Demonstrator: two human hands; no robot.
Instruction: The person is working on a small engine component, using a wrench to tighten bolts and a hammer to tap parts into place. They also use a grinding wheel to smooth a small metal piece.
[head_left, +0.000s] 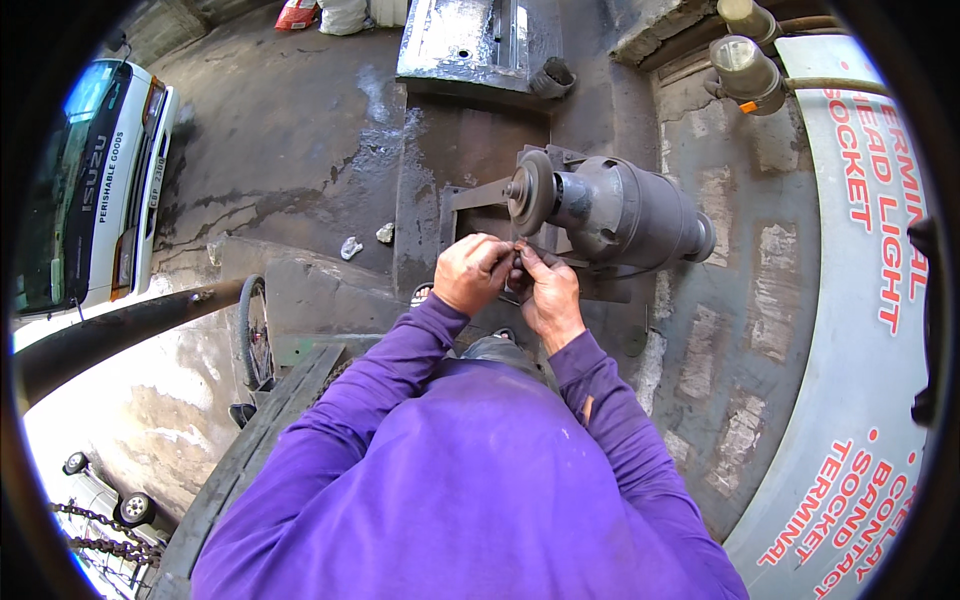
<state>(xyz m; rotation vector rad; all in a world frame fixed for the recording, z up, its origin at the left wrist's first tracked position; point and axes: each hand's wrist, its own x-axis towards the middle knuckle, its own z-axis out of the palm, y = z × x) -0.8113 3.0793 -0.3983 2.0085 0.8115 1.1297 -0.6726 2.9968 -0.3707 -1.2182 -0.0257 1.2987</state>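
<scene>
Both my hands meet at the near side of a round grinding wheel (533, 193) on a bench grinder (632, 212). My left hand (470, 272) is closed, thumb and fingers pinched together at the wheel's lower edge. Beside it, my right hand (548, 292) is closed in a pinch as well, its fingertips almost touching the left ones. Whatever lies between the fingertips is too small and too covered to make out. The grinder's grey motor body stretches to the right of the wheel, on a dark metal stand (470, 198).
A metal basin (465, 75) stands beyond the grinder. At right are a wall with a lettered sign (850, 200) and a lamp-like fitting (745, 68). A white truck (130, 190) is parked left, near a slanting pole (130, 335) and a wheel (257, 335). Two stones (350, 247) lie on the floor.
</scene>
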